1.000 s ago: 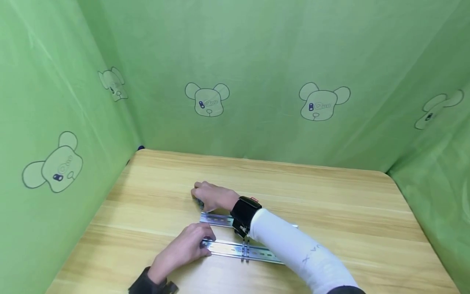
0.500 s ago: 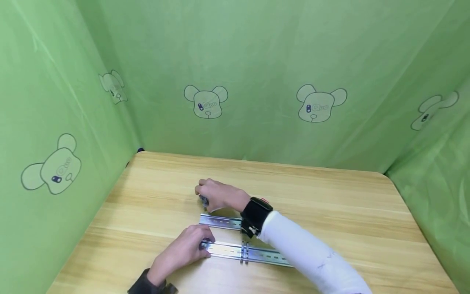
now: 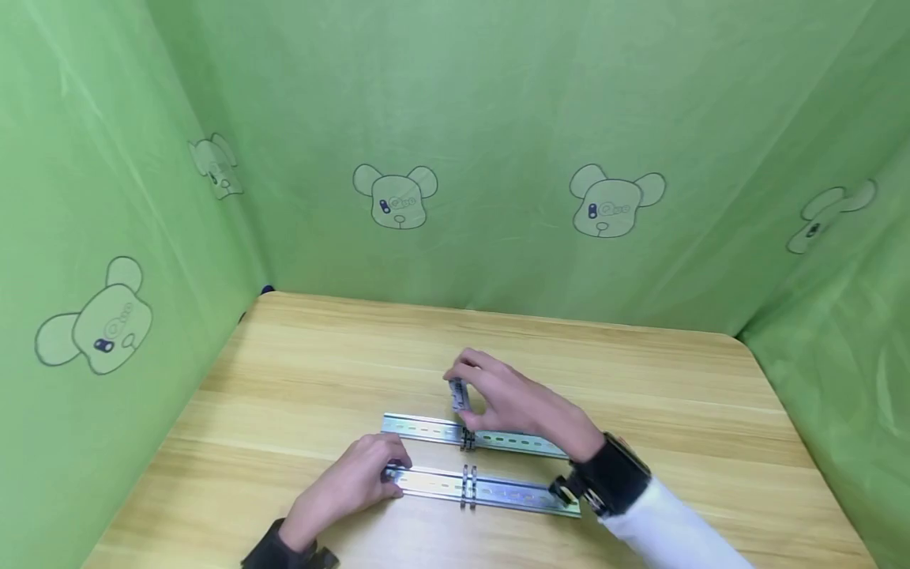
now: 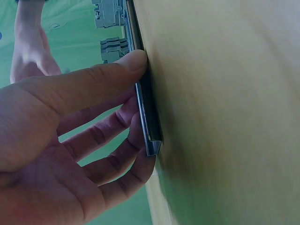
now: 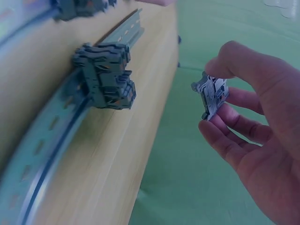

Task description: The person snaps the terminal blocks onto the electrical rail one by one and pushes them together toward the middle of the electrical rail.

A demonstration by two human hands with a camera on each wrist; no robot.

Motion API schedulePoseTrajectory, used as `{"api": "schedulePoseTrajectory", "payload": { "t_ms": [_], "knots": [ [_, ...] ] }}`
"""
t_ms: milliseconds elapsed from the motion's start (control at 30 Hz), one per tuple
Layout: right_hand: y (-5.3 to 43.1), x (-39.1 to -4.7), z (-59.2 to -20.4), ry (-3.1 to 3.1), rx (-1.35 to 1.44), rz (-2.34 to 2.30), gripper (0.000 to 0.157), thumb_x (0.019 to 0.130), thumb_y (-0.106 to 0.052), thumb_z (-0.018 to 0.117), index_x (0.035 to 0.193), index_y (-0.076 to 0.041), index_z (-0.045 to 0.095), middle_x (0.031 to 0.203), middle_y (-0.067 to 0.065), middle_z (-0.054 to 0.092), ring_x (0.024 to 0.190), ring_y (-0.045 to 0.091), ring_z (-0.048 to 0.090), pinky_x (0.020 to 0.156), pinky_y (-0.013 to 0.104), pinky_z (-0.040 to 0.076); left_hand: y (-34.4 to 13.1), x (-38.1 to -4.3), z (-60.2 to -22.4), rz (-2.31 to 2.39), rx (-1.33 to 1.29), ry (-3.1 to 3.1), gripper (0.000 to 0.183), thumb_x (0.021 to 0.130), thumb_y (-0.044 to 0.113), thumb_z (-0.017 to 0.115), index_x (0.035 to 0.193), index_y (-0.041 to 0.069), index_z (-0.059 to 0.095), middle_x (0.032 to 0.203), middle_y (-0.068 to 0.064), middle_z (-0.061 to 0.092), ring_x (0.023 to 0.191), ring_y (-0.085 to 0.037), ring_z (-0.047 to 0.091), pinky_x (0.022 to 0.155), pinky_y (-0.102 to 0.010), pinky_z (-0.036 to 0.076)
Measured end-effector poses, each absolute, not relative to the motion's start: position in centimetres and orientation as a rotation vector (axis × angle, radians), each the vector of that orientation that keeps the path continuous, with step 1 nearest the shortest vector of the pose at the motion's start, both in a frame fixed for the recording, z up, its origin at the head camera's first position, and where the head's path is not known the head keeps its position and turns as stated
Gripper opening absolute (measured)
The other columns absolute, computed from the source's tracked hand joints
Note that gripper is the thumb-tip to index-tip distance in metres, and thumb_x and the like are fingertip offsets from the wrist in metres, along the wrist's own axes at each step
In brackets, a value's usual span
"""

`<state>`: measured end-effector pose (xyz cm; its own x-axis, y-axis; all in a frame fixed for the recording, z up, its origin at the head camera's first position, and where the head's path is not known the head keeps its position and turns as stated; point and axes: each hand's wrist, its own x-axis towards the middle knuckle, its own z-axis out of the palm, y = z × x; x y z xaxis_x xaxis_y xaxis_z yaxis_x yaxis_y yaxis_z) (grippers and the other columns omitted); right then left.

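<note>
Two slotted metal DIN rails lie roughly parallel across the table, a far rail and a near rail. My left hand grips the left end of the near rail, thumb on one edge and fingers along the other. Between thumb and fingertips my right hand pinches a small grey terminal block, raised just beyond the middle of the far rail. Grey terminal blocks are seated midway along that far rail. Two slightly separated terminal blocks sit on the near rail.
The wooden table is enclosed by green cloth walls with printed bear heads. Cameras on black straps sit on both wrists; the right wrist camera overlaps the near rail's right part in the head view.
My right hand has moved right with the terminal block, from beyond the far rail's left end to its middle, uncovering the rail's seated blocks. My left hand keeps its grip on the near rail.
</note>
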<state>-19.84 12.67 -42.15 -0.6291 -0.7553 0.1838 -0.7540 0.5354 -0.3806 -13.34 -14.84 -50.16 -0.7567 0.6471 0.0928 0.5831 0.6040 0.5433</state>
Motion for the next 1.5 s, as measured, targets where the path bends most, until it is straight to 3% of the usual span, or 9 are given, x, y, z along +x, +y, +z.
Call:
{"api": "schedulePoseTrajectory", "payload": {
  "t_ms": [233,433,600,733,1067,1500],
  "knots": [
    [17.1,-16.4,-42.8,2.780,-1.282,-0.869,0.052,0.080,-0.012,0.081,0.128,-0.007,0.061,0.117,-0.001,0.058,0.105,0.013,0.063,0.091,0.024,0.056,-14.8,-13.1,-49.6,0.838,1.054,2.722,0.031,0.073,0.013,0.091,0.099,0.006,0.075,0.096,-0.001,0.070,0.088,-0.012,0.065,0.082,-0.030,0.058],
    [20.2,-13.8,-44.5,2.777,-1.220,-1.040,0.053,0.077,-0.003,0.081,0.127,-0.003,0.061,0.118,0.002,0.060,0.103,0.018,0.066,0.088,0.031,0.059,-14.6,-13.1,-49.7,0.838,1.051,2.718,0.031,0.072,0.013,0.091,0.098,0.007,0.076,0.095,0.001,0.071,0.088,-0.011,0.065,0.082,-0.031,0.057],
    [22.4,-12.0,-45.9,2.817,-1.189,-1.119,0.057,0.072,-0.001,0.084,0.125,-0.009,0.063,0.118,-0.002,0.062,0.103,0.021,0.067,0.086,0.034,0.060,-14.6,-13.1,-50.0,0.838,1.045,2.723,0.031,0.072,0.013,0.091,0.098,0.008,0.076,0.096,0.002,0.070,0.089,-0.011,0.065,0.082,-0.030,0.058],
    [23.8,-11.1,-46.7,2.784,-1.174,-1.232,0.060,0.068,0.006,0.084,0.122,-0.007,0.062,0.118,0.002,0.062,0.104,0.026,0.066,0.086,0.036,0.060,-14.5,-13.2,-50.0,0.840,1.039,2.730,0.031,0.072,0.013,0.091,0.099,0.008,0.076,0.097,0.002,0.070,0.089,-0.012,0.065,0.083,-0.031,0.058],
    [27.1,-8.6,-48.9,2.864,-1.064,-1.222,0.061,0.063,0.006,0.088,0.116,-0.007,0.062,0.115,0.001,0.064,0.107,0.018,0.065,0.087,0.035,0.060,-14.5,-13.2,-50.1,0.832,1.041,2.721,0.031,0.073,0.013,0.091,0.099,0.009,0.075,0.097,0.002,0.070,0.089,-0.012,0.065,0.083,-0.030,0.058],
    [28.7,-6.8,-50.0,2.817,-0.993,-1.303,0.063,0.062,0.013,0.088,0.116,-0.004,0.061,0.114,0.006,0.064,0.107,0.019,0.066,0.086,0.034,0.060,-14.4,-13.0,-50.1,0.831,1.023,2.708,0.032,0.073,0.013,0.091,0.100,0.008,0.075,0.099,0.001,0.071,0.091,-0.014,0.067,0.085,-0.033,0.059]
  ]
}}
